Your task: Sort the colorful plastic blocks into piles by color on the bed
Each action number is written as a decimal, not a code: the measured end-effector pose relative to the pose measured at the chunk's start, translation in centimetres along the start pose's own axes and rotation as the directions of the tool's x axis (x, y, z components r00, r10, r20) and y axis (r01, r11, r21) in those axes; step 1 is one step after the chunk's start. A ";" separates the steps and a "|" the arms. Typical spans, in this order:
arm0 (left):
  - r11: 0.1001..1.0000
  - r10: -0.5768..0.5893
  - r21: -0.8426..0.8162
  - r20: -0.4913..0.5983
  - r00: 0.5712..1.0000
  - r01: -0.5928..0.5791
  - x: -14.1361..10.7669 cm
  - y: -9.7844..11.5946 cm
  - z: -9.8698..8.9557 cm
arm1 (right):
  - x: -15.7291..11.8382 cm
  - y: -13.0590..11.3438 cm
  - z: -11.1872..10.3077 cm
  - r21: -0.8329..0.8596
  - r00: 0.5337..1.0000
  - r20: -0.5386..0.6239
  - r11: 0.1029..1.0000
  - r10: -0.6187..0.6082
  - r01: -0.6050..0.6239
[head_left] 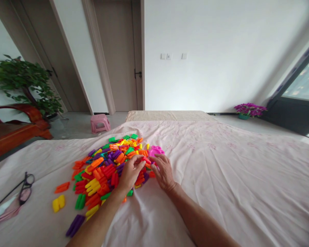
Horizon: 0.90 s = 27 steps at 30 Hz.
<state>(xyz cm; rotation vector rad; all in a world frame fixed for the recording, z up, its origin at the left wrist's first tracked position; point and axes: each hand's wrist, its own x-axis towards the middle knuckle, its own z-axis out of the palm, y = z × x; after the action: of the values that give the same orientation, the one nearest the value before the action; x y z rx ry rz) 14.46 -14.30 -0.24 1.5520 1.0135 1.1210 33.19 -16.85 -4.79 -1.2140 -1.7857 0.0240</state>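
Glasses [25,195] left of block pile [109,169], stool [99,119] beyond

The left hand [130,172] and right hand [163,171] are bare, as are both forearms [198,216]; creases seem to line the right wrist [171,187], though blur softens detail.

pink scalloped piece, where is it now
In the head view, the pink scalloped piece lies near the middle, at the right edge of the coloured blocks, just beyond the right hand.
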 end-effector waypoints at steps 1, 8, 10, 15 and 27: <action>1.000 0.000 0.006 -0.006 1.000 0.000 -0.1 0.0 0.1 | 0.0 -0.3 0.0 0.022 1.000 0.017 1.000 -0.016 0.015; 1.000 -0.024 -0.007 -0.076 0.997 0.024 -0.2 0.1 -0.2 | 0.3 -0.4 0.5 0.112 0.999 -0.007 0.992 -0.054 0.055; 1.000 -0.009 -0.004 -0.127 0.992 0.008 -0.1 0.5 -0.9 | 0.4 -0.3 0.5 0.106 0.999 -0.021 0.994 -0.036 0.038; 0.959 0.160 0.269 -0.233 0.959 -0.095 0.7 2.2 -3.6 | 0.4 0.1 0.8 0.077 0.998 -0.039 0.996 -0.052 0.055; 0.887 0.101 0.435 -0.506 0.856 0.153 2.0 -0.3 -22.5 | 0.8 5.8 0.4 -0.396 0.854 -0.005 0.783 0.520 -0.479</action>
<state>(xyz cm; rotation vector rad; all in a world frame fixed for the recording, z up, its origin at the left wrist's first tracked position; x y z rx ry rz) -6.79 -7.55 3.09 1.6187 1.7727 1.3874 36.99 -13.20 -7.26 -1.9902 -1.5411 0.0465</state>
